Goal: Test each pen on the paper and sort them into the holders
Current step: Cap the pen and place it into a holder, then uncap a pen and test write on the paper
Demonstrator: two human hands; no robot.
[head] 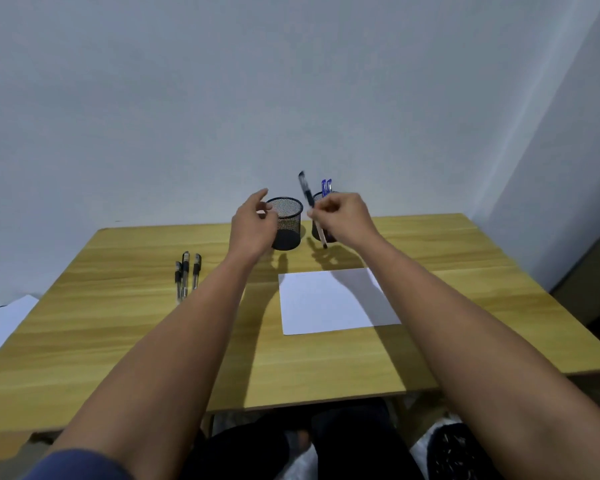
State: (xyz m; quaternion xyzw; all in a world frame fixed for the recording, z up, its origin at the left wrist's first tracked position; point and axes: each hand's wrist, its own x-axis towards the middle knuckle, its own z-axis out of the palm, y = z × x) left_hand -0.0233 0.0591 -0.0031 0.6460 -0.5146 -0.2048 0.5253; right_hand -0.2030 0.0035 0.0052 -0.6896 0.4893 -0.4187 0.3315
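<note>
The right hand (340, 216) pinches a black pen (311, 207) above the two mesh holders (286, 223) at the desk's (118, 323) far edge; the left hand (253, 223) hovers released. Dropped carelessly, the tilted pen could catch a rim and tip a holder

wooden table (118, 341); white papers (4, 317) at left edge | grey wall (291, 81) behind

Both bare forearms are stretched forward toward the far side. The left hand (253, 225) is held raised, its fingers loosely spread and curled around nothing. The right hand (343, 216) is closed, with a pen (312, 209) pinched upright between its fingertips.
</note>
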